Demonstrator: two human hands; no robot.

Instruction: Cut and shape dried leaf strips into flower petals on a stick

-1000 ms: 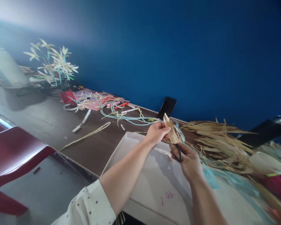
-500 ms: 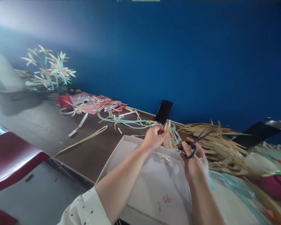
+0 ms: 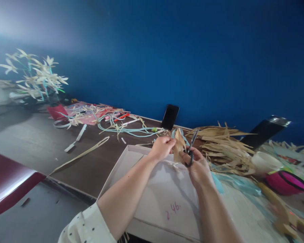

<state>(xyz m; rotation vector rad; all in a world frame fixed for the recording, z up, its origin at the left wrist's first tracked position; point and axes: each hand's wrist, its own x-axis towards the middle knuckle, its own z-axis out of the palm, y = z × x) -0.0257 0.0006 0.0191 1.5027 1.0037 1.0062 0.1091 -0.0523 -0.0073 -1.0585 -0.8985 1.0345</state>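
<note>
My left hand pinches the edge of a tan dried husk piece, held upright above the far edge of a white box lid. On the husk's other side, my right hand has black-handled scissors hooked in its fingers, blades pointing up. The right thumb and fingertips also touch the husk's lower edge. Pale scraps lie in the lid below, near the handwritten figures.
A stack of dried husks lies to the right, beside a white bowl and a pink pouch. A phone leans against the blue wall. Looped pale-blue cord and white husk flowers are at the left.
My right hand has come in to the husk, and the scissors have swung from pointing right to pointing up. The whole view has shifted slightly.
</note>
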